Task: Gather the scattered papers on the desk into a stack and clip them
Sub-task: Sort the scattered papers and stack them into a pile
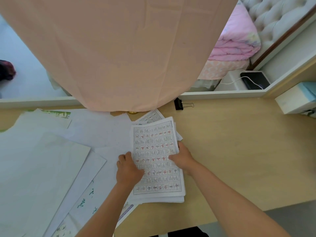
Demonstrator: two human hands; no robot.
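Your left forearm (102,211), in the lower middle of the frame, was bare right down to the wrist. Your right forearm (230,199), at the lower right, was bare as well. Your left hand (128,170) and right hand (183,158), near the centre, were uncovered. A dark patch (186,233) at the bottom edge between your arms could have been your clothing, but it was cut off too much to tell.

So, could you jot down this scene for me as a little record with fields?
stack: printed grid sheets piled on the desk, edges uneven
left hand: grips the stack's left edge
right hand: grips its right edge
binder clip: black, on the desk beyond the stack, untouched
loose sheets: spread over the desk's left side
clipped: not yet
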